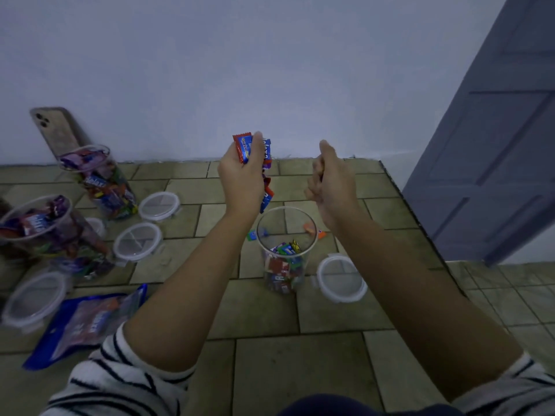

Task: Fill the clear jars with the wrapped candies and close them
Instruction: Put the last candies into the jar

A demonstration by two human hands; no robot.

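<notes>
A: Nearest first. Blue candy bag [84,322] lies flat on the tiled floor [270,340], lower left. Centre?

B: Open jar [286,250], upright, roughly a third full of wrapped candies [282,265]. Its lid [341,279] is off and lies just beside it on the right.

A: Hands?

B: Both are raised beyond the jar. Left hand [241,178]: fingers curled round a red-and-blue handful [244,147]. One more wrapper [266,198] shows below the palm, above the jar mouth. Right hand [333,181]: fingers curled in; whether anything sits inside, cannot tell.

A: Handling?

B: Judgement only. The candies look light, and the wrappers slick and crinkly, likely to slide out of a loose fist. Cup them and let go low over the mouth. The jar looks like thin clear plastic, light and easy to tip, so steady it by the wall. Take the lid by its rim.

A: Farther out?

B: Loose candies [252,235] on the floor just behind the jar. Far left are two filled jars [102,181], uncapped, with spare lids [136,241] near them. A phone [57,133] leans on the wall.
</notes>
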